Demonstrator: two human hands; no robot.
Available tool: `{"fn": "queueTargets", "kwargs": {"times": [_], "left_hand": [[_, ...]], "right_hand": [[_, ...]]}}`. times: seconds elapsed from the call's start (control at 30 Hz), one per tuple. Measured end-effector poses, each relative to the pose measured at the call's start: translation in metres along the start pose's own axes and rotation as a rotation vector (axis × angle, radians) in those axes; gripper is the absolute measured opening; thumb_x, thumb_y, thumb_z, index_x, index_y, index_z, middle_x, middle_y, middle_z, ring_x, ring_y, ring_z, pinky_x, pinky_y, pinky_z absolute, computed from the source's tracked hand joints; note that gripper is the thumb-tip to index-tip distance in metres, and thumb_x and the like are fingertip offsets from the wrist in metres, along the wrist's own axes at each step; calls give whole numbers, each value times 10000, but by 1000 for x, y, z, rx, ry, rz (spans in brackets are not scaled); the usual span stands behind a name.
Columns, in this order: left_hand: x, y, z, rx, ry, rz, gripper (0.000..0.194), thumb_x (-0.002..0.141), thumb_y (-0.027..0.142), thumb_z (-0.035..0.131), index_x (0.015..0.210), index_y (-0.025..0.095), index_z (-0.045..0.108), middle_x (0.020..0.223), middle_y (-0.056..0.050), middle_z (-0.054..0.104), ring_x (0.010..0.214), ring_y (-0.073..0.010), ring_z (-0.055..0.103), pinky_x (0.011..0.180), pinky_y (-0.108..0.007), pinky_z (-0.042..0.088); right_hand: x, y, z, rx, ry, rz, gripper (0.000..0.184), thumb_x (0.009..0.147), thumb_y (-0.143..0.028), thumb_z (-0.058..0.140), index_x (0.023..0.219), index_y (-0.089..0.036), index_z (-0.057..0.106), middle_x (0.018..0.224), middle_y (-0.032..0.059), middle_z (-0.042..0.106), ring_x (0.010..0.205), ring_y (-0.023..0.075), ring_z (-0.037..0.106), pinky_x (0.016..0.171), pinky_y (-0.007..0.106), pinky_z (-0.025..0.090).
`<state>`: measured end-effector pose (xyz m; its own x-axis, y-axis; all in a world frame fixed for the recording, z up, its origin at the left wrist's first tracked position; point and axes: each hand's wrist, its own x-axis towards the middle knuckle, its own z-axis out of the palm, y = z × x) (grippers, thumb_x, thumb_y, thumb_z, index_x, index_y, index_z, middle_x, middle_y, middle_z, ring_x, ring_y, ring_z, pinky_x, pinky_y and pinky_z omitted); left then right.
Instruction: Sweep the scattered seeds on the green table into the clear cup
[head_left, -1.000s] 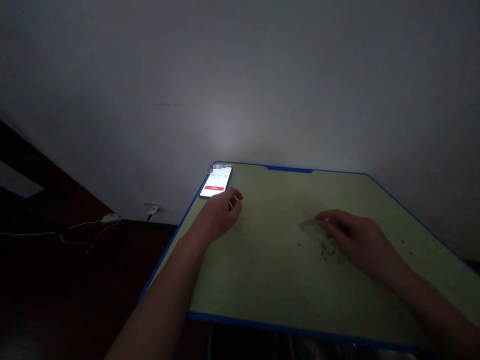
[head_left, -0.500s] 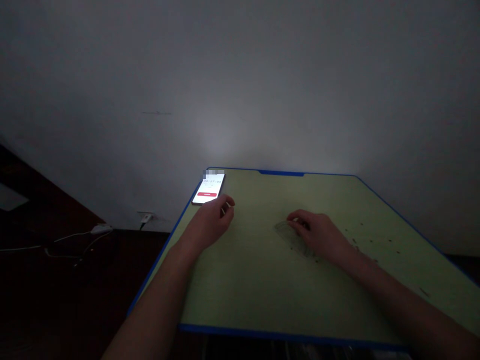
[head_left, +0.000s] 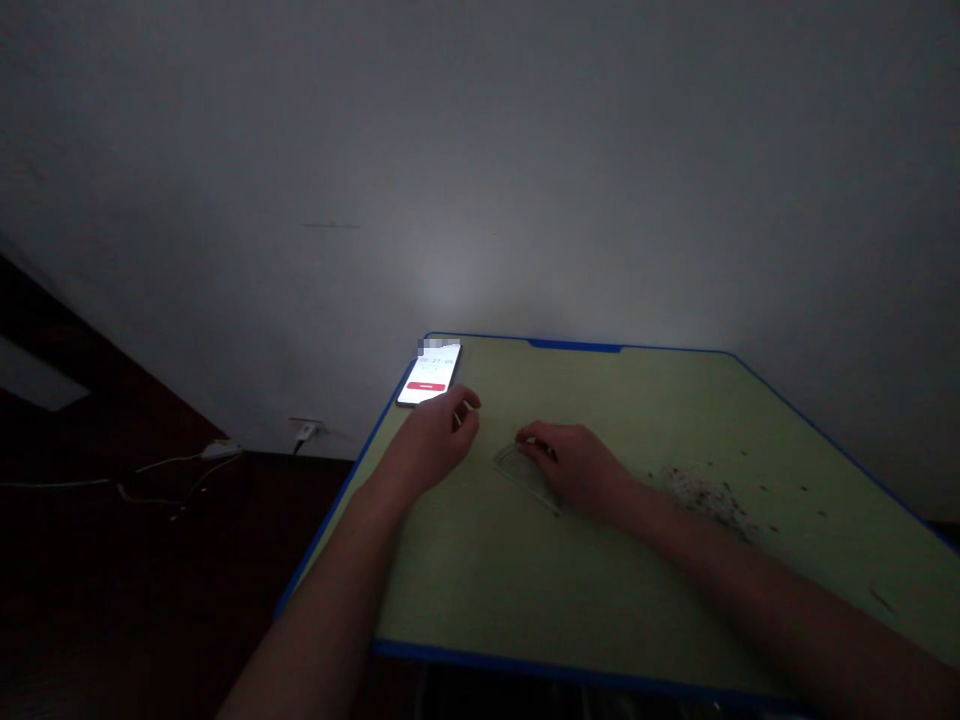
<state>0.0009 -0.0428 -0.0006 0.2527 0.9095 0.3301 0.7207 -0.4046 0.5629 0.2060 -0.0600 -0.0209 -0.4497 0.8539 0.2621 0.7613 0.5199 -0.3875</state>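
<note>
I pinch clear plastic (head_left: 525,475) in my right hand (head_left: 576,462), near table (head_left: 465,585) edge roomy; left hand (head_left: 433,445), fingertips apart, beside left edge.

On the phone (head_left: 429,374), just left of the frame's centre, blurred digits (head_left: 436,361) appear to read 00:27:05. Below them, a red button (head_left: 426,386) carries white lettering too small to read.

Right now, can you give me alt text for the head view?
The right hand pinches a clear, baglike piece at a pale green, blue-edged table, with small dark bits scattered beyond the right forearm. The loosely curled left hand is near a lit phone at the table's far left corner.
</note>
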Motion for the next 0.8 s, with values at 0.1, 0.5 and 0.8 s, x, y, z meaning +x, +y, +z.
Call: {"fn": "queueTargets", "kwargs": {"times": [0.1,0.5,0.8], "left_hand": [[0,1,-2,2,15,-17,151,817,225,453,912,183,562,673,5,602,561,-112,514,530,-240,360],[-1,4,-3,9,36,-21,178,820,230,443,924,171,575,681,-2,603,565,-114,513,543,-253,361],[2,-1,-2,47,14,-37,179,817,254,449,919,175,572,668,5,576,560,-109,492,539,-250,356]], "right_hand": [[2,-10,5,1,-41,-87,186,920,-238,483,1003,-197,644,914,49,720,783,166,656,688,256,432],[-51,-50,3,-26,-234,-324,189,915,-220,455,902,-196,642,773,14,695,654,153,639,563,251,375],[-75,-58,-2,6,-216,-407,161,884,-205,456,858,-217,614,706,-24,678,563,120,609,465,248,320]]}}
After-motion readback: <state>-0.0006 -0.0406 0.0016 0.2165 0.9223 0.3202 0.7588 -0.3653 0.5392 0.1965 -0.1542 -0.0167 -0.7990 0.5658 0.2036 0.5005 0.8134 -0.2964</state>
